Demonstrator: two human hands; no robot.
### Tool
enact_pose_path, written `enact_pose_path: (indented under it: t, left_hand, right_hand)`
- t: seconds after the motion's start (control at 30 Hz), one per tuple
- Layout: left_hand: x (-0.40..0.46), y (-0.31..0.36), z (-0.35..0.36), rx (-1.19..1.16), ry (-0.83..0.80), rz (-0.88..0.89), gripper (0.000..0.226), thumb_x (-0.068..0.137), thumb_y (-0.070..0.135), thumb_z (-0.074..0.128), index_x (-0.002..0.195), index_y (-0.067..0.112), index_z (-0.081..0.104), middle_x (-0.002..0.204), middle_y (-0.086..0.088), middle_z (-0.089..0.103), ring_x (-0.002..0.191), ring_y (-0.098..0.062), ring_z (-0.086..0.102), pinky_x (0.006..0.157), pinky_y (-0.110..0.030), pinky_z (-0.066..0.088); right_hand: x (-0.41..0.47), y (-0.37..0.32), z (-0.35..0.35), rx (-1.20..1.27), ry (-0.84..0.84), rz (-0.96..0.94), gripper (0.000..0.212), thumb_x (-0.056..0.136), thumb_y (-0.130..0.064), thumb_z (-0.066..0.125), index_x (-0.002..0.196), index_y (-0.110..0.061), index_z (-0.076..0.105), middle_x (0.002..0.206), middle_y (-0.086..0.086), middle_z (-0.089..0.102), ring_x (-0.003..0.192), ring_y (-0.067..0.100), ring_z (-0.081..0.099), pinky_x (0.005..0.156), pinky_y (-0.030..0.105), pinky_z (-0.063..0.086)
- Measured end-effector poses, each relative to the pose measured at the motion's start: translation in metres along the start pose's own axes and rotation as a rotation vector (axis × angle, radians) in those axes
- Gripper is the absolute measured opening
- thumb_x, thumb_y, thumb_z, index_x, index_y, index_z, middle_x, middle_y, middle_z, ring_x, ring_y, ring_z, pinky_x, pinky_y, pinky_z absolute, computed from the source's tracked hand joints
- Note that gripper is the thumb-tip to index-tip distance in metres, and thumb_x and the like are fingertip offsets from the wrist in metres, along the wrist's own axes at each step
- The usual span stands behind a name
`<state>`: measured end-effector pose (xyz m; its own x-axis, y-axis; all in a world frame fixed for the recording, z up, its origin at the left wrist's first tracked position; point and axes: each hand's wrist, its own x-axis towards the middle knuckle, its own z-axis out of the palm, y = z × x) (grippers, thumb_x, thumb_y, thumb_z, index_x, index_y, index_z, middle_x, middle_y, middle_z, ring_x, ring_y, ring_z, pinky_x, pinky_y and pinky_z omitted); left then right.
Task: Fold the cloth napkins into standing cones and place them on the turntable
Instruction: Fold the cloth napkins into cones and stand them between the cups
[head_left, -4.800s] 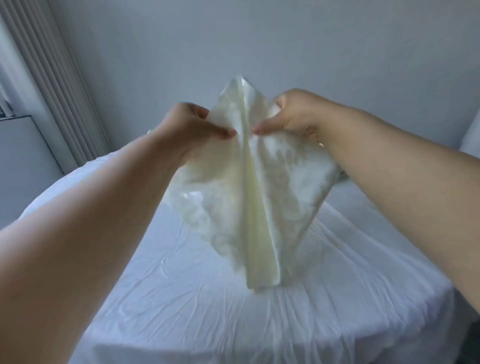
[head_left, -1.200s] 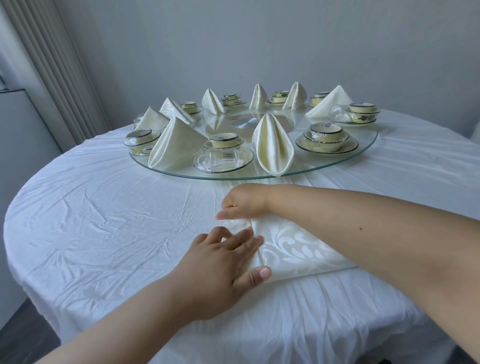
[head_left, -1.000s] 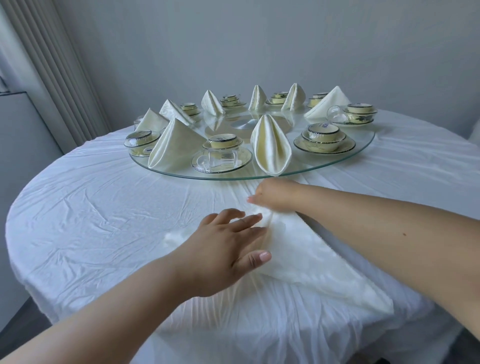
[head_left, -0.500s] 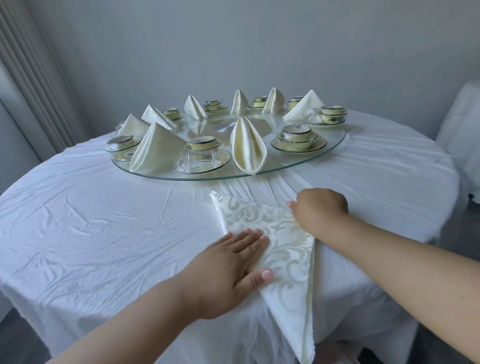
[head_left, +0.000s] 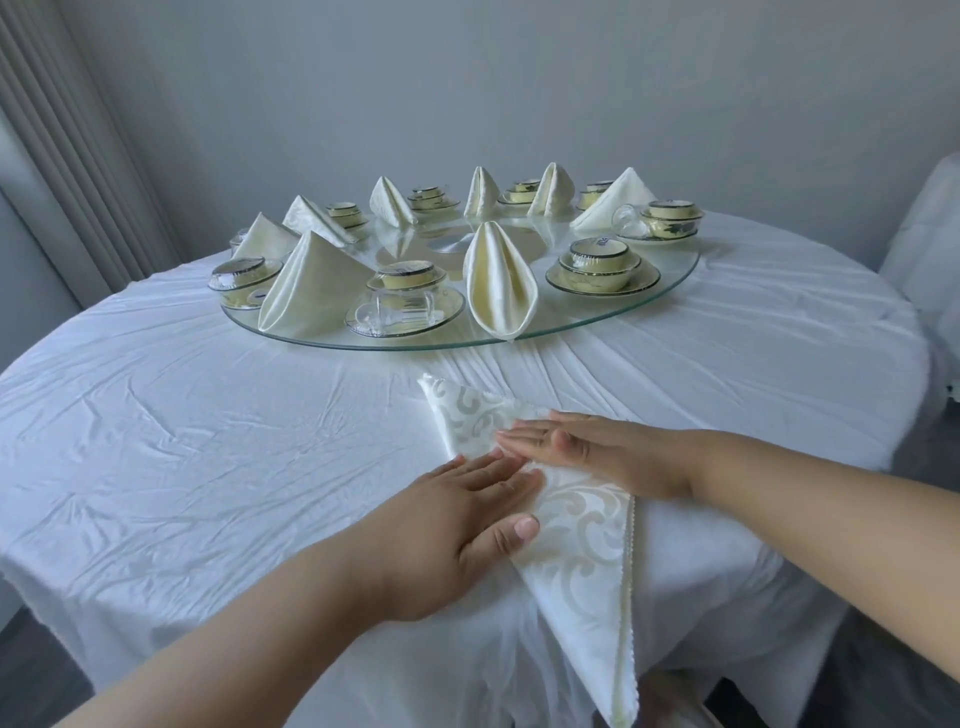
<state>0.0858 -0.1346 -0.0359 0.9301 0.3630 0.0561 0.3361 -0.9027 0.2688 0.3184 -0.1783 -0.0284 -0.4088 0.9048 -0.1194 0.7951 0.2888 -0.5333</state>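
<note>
Change: the right hand (head_left: 613, 457), fisted half a second earlier, was laid flat.
Hands: the left hand (head_left: 457, 525) too was spread flat, nothing gripped.
Napkin (head_left: 576, 525): pressed at 6 o'clock of the turntable (head_left: 670, 291).
Writing: none readable.

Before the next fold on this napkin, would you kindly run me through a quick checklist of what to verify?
1. Napkin lies folded as a triangle on the tablecloth: ok.
2. Both hands flat on it, left hand on the near-left edge, right hand across the upper part: ok.
3. Far tip pressed flat: not ok, it lies uncovered beyond the fingers.
4. Napkin fully supported: not ok, its near point hangs over the table edge.
5. Free spot on the turntable rim: cannot tell, cones and dish sets fill most of it.
6. Nearest cone standing upright: ok.
</note>
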Motion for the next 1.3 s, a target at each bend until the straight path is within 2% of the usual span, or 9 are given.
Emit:
enact_pose_path:
  t: [0.17,0.27,0.53,0.67,0.73,0.83,1.03,1.17,1.3]
  left_hand:
    - [-0.002,-0.001,-0.013,-0.163,0.095,0.268,0.045,0.083,0.041,0.069,0.124,0.023,0.065,0.135,0.009,0.057,0.131,-0.001,0.042,0.111,-0.03,0.032]
    - [0.004,0.004,-0.009,-0.32,0.038,0.227,0.046,0.071,0.029,0.083,0.113,0.017,0.072,0.123,0.007,0.065,0.121,0.001,0.052,0.105,-0.025,0.04]
    - [0.008,0.005,-0.005,-0.513,0.257,0.015,0.015,0.089,0.039,0.06,0.086,0.025,0.066,0.087,0.018,0.068,0.087,0.003,0.063,0.081,-0.021,0.048]
    - [0.022,0.005,-0.01,-0.625,0.496,-0.156,0.032,0.093,0.041,0.047,0.078,0.013,0.05,0.067,0.009,0.047,0.065,-0.007,0.046,0.064,-0.027,0.039]
    - [0.031,0.002,-0.009,-0.732,0.53,-0.294,0.036,0.098,0.037,0.046,0.076,0.01,0.044,0.066,0.005,0.044,0.062,-0.012,0.042,0.061,-0.029,0.037]
    - [0.042,-0.002,-0.001,-0.825,0.571,-0.559,0.032,0.099,0.034,0.045,0.074,0.014,0.043,0.067,0.002,0.043,0.061,-0.014,0.038,0.058,-0.028,0.032]
    - [0.058,-0.018,0.001,-0.994,0.617,-0.842,0.027,0.092,0.035,0.043,0.078,0.014,0.054,0.081,-0.007,0.06,0.078,-0.029,0.06,0.08,-0.048,0.054]
    - [0.065,-0.023,-0.001,-1.091,0.605,-0.934,0.027,0.083,0.03,0.041,0.09,0.01,0.058,0.097,-0.015,0.065,0.092,-0.037,0.065,0.084,-0.055,0.054]
    - [0.068,-0.022,-0.007,-1.187,0.607,-1.003,0.034,0.076,0.015,0.038,0.1,0.007,0.059,0.102,-0.016,0.066,0.093,-0.036,0.065,0.084,-0.053,0.054]
  right_hand:
    - [0.006,0.005,0.003,0.002,0.006,-0.033,0.106,0.065,-0.09,-0.011,0.149,-0.034,0.022,0.155,-0.025,0.014,0.139,-0.016,-0.002,0.117,0.018,-0.007]
    - [0.004,0.004,-0.001,0.034,-0.021,-0.013,0.103,0.063,-0.091,-0.011,0.146,-0.041,0.023,0.15,-0.036,0.012,0.133,-0.024,-0.006,0.11,0.007,-0.01]
    - [0.001,0.001,-0.009,0.385,-0.116,0.208,0.09,0.06,-0.094,0.002,0.133,-0.055,0.038,0.141,-0.038,0.031,0.132,-0.021,0.019,0.115,0.016,0.002]
    - [0.001,0.008,-0.015,0.567,0.019,0.396,0.097,0.038,-0.104,0.032,0.105,-0.043,0.068,0.112,-0.005,0.07,0.109,0.017,0.063,0.11,0.039,0.036]
    - [0.004,0.01,-0.02,0.724,-0.002,0.347,0.092,0.054,-0.097,0.035,0.114,-0.036,0.066,0.127,0.012,0.062,0.122,0.029,0.055,0.109,0.04,0.037]
    - [0.008,0.007,-0.032,0.999,-0.086,0.29,0.084,0.073,-0.08,0.024,0.126,-0.023,0.057,0.129,0.004,0.062,0.122,0.02,0.057,0.106,0.036,0.039]
    - [0.016,0.022,-0.043,0.822,0.176,0.228,0.089,0.048,-0.065,0.081,0.119,-0.016,0.058,0.111,-0.002,0.069,0.103,0.014,0.062,0.082,0.023,0.046]
    - [0.023,0.023,-0.037,0.564,0.351,0.221,0.053,0.073,-0.033,0.082,0.115,-0.018,0.054,0.072,-0.012,0.066,0.066,0.004,0.054,0.066,0.019,0.039]
    - [0.031,0.023,-0.034,0.347,0.404,0.277,0.024,0.085,-0.023,0.071,0.104,-0.022,0.057,0.063,-0.011,0.063,0.048,-0.003,0.049,0.051,0.01,0.036]
